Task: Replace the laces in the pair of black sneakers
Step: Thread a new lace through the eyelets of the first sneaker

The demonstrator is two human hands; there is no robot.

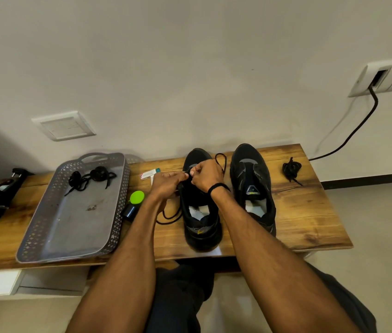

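— Head view: where's the black lace-up sneaker (199, 219)?

— On the wooden tabletop (298, 207), at six o'clock. Left hand (166, 183) and right hand (205, 175) both pinch its thin black lace (221, 162); the second black sneaker (252, 183) sits at three o'clock.

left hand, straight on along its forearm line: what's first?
Likely the lace it pinches, then the right hand touching its fingertips over the left sneaker. Depth is unclear, so this is a guess.

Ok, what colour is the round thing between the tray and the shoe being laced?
Bright green round thing, seen best in the head view.
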